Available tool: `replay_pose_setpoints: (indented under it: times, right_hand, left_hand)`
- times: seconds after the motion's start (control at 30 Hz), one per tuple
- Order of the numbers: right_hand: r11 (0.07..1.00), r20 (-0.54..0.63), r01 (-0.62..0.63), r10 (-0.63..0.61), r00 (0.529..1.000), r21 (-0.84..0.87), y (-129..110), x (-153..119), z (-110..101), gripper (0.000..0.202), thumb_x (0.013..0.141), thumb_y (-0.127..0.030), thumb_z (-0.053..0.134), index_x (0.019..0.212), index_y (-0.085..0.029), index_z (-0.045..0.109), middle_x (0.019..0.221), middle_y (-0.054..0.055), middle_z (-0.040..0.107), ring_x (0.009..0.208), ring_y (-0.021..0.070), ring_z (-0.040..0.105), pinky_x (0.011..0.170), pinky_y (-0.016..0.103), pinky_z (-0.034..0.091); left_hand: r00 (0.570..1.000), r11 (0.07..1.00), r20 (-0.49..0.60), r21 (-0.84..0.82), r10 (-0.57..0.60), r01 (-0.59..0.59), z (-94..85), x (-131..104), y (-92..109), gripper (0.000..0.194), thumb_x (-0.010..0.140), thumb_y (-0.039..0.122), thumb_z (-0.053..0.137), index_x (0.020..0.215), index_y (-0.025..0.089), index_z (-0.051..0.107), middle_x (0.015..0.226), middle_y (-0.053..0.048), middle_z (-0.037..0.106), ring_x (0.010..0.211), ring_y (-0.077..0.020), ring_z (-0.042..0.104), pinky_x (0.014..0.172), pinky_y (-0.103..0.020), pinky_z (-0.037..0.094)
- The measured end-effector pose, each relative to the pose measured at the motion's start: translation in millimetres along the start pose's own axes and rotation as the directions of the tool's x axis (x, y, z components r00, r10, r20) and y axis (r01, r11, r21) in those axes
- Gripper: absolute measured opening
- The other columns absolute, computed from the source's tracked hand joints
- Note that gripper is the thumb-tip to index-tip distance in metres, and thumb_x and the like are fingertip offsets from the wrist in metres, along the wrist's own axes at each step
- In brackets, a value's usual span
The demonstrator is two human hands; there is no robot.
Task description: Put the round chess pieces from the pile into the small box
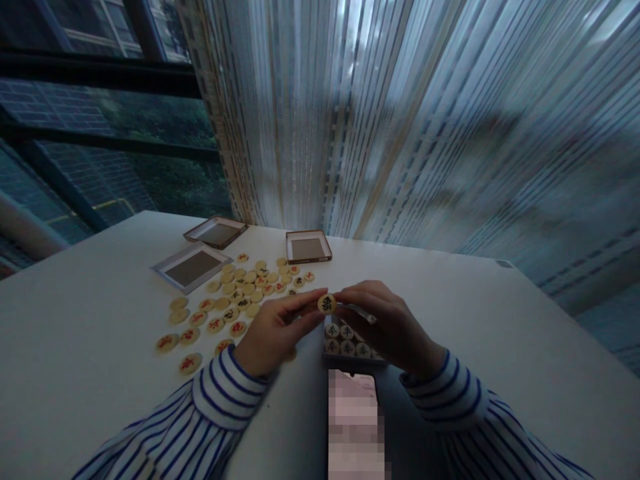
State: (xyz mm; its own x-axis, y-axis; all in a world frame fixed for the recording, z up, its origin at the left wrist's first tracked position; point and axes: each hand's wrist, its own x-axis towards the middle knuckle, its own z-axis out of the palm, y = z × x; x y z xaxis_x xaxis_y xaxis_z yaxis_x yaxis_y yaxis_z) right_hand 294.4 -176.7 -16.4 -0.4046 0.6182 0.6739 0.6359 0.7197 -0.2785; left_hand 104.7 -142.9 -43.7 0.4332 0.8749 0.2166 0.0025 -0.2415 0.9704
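Observation:
A round xiangqi piece (327, 304) with a black character stands on edge between my two hands, its face toward me. My left hand (273, 333) pinches its left side between thumb and fingers. From the right, the fingertips of my right hand (395, 323) meet its other edge. Just below is a shallow grey box (350, 362) holding rows of xiangqi pieces with black characters; my right hand covers part of it. Many loose xiangqi pieces (215, 325) are spread to the left of my left hand, some with red or black characters up, others blank side up.
Behind the loose pieces lie a grey-white tray or lid (186, 285) and two brown-rimmed shallow trays or lids (330, 257). A phone (353, 427) with a blurred screen lies nearest me. The white table (500, 347) meets a string curtain (310, 133) and a window.

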Motion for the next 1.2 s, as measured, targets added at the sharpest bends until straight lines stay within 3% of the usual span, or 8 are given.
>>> replay_pose_setpoints:
  times: [0.3,0.7,1.03,1.2]
  right_hand:
    - [1.0,-0.02,0.023,-0.023,1.0,-0.005,-0.9,-0.9,0.3,0.017,0.084,-0.025,0.057,0.101,-0.02,0.058,0.087,0.006,0.069,0.08,0.0163,0.063,0.072,0.033,0.049]
    - [0.999,-0.031,0.043,-0.042,0.999,0.012,-0.7,-1.3,1.4,0.021,0.084,-0.024,0.056,0.105,-0.021,0.057,0.089,0.005,0.068,0.081,0.016,0.062,0.07,0.033,0.049]
    - [1.0,-0.04,0.024,-0.025,0.999,-0.019,-0.7,-2.7,2.3,0.018,0.084,-0.026,0.056,0.101,-0.02,0.058,0.087,0.006,0.069,0.079,0.0159,0.062,0.071,0.032,0.048]
    - [0.999,-0.036,0.027,-0.028,0.999,-0.026,-0.7,-2.3,1.4,0.018,0.084,-0.026,0.057,0.101,-0.02,0.057,0.088,0.006,0.069,0.081,0.0163,0.062,0.072,0.032,0.047]
  left_hand:
    - [0.998,0.993,-0.069,-0.115,-0.01,0.002,4.0,0.6,-3.8,0.035,0.066,0.028,0.073,0.099,0.017,0.069,0.085,-0.006,0.072,0.078,-0.0178,0.065,0.075,-0.03,0.052]
    - [0.996,0.983,-0.061,-0.17,0.064,-0.074,3.9,1.9,-3.7,0.027,0.065,0.019,0.074,0.092,0.019,0.07,0.088,-0.004,0.072,0.082,-0.0166,0.066,0.08,-0.029,0.052]
    - [0.998,0.99,-0.039,-0.14,-0.039,0.033,4.4,1.4,3.7,0.039,0.064,0.032,0.073,0.099,0.016,0.069,0.089,-0.008,0.073,0.083,-0.0209,0.067,0.078,-0.033,0.053]
    - [0.999,0.997,-0.038,-0.075,-0.031,0.028,1.9,1.2,3.8,0.038,0.067,0.036,0.071,0.1,0.018,0.07,0.089,-0.008,0.073,0.082,-0.0206,0.067,0.073,-0.031,0.054]
